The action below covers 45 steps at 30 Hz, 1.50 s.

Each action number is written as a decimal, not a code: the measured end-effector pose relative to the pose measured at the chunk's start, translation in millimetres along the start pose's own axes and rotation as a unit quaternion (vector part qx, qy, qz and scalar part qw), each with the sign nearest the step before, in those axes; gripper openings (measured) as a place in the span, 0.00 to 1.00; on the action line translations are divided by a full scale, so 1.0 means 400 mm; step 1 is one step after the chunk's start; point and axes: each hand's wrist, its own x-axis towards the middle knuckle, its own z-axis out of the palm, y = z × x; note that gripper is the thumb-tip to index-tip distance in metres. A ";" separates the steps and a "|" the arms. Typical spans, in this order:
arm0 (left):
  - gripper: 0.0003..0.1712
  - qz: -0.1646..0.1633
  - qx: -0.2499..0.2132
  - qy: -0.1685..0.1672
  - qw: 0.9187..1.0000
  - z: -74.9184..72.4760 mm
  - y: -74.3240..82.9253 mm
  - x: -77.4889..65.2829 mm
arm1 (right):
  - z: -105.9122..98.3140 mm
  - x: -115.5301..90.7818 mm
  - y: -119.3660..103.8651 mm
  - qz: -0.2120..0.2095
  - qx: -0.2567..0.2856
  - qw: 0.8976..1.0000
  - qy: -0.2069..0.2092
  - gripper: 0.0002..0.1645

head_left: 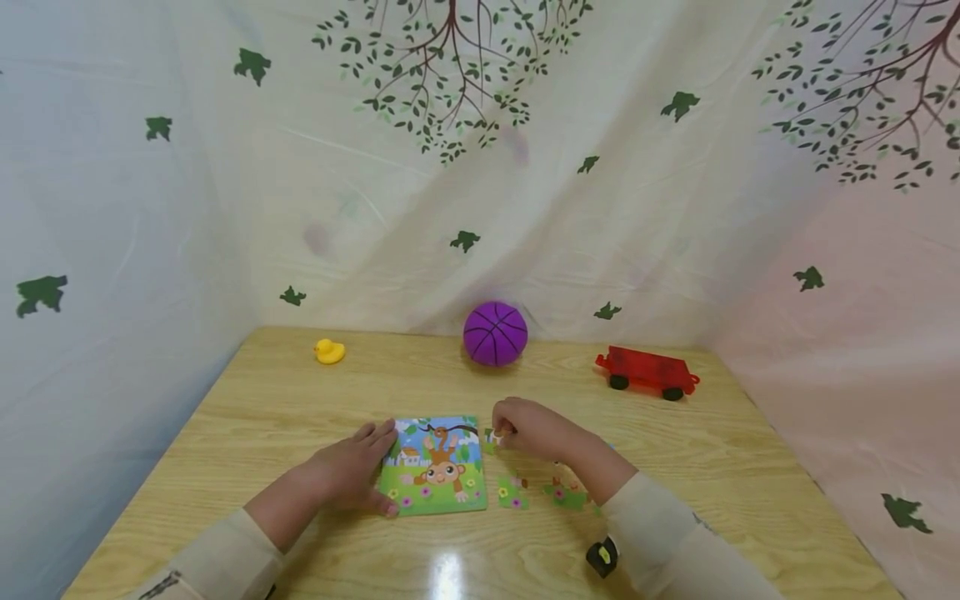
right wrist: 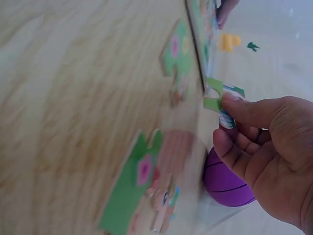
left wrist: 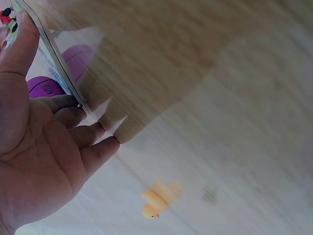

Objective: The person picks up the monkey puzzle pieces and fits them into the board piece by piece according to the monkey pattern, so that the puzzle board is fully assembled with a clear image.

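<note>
A square puzzle board [head_left: 468,467] with a monkey hanging from a branch lies on the table. Along its left side rests my left hand [head_left: 348,471], fingers extended at the upper left corner and thumb at the lower left. In the left wrist view, the left fingers [left wrist: 98,154] touch the board's edge. My right hand [head_left: 536,433], just right of the board, pinches a puzzle piece [right wrist: 213,95] between thumb and fingers, close to the board's edge. Nearby lies a green flowered puzzle piece [head_left: 513,493], with more puzzle pieces [head_left: 567,497] partly hidden under the right forearm.
At the back of the wooden table [head_left: 300,400] sit a yellow rubber duck [head_left: 330,352], a purple ball [head_left: 495,333] and a red toy wagon [head_left: 648,372]. A small black object [head_left: 602,557] is beside the right sleeve. A leaf-patterned cloth [head_left: 375,208] hangs behind.
</note>
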 end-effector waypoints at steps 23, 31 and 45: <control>0.67 0.006 -0.002 0.007 1.000 -0.004 -0.007 0.000 | 0.120 0.168 -0.193 -0.020 0.035 0.999 -0.019 0.09; 0.66 0.013 -0.006 0.004 1.000 -0.012 -0.008 -0.006 | 0.134 0.182 -0.218 -0.020 -0.053 0.998 0.012 0.16; 0.66 0.018 0.005 0.005 1.000 -0.015 -0.005 -0.007 | 0.135 0.132 -0.200 -0.171 -0.235 0.957 0.014 0.17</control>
